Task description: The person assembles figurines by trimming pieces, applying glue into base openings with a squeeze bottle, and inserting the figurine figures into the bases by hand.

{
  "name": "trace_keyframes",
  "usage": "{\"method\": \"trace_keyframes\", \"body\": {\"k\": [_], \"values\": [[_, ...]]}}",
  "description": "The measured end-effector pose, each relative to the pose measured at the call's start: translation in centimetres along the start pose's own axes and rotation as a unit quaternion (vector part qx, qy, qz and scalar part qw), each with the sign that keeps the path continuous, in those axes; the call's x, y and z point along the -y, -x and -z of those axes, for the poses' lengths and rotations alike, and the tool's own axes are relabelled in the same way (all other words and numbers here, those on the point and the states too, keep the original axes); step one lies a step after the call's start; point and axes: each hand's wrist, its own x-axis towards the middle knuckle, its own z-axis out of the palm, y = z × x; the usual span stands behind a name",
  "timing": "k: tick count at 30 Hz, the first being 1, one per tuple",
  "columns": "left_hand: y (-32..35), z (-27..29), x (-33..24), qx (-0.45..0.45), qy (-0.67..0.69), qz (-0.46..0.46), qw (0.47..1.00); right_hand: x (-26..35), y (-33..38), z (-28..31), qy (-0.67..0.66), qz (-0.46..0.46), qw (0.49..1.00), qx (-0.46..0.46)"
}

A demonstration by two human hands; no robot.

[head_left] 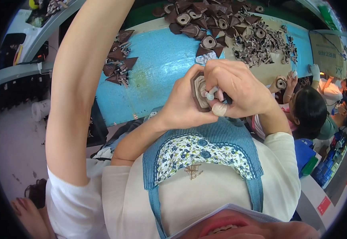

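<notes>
While the left hand [181,105] grips a brown moulded piece [199,91] upright, the right hand [237,89] curls over it, fingertips pinching its front. Both hands press together above the blue table [157,67]. More brown pieces [205,20] lie heaped beyond.

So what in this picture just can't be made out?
- Head view: the small tool in the right hand is mostly wrapped by fingers.
- The brown part in the left hand: its back is hidden by the palm.
- The heap of pale scraps: too small to tell apart.
</notes>
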Motion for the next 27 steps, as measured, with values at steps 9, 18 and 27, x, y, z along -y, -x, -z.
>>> {"method": "trace_keyframes", "body": {"k": [9, 18, 27], "values": [[-1.2, 1.7, 0.0, 0.121, 0.176, 0.114, 0.970, -1.0, -1.2, 2.4, 0.047, -0.043, 0.998, 0.026], [-1.4, 0.1, 0.3, 0.021, 0.027, 0.078, 0.996, -0.9, -0.4, -1.1, -0.056, -0.148, 0.981, -0.115], [-1.2, 0.2, 1.1, 0.009, 0.038, 0.091, 0.995, -1.7, 0.5, -2.2, -0.088, -0.102, 0.983, -0.124]]}}
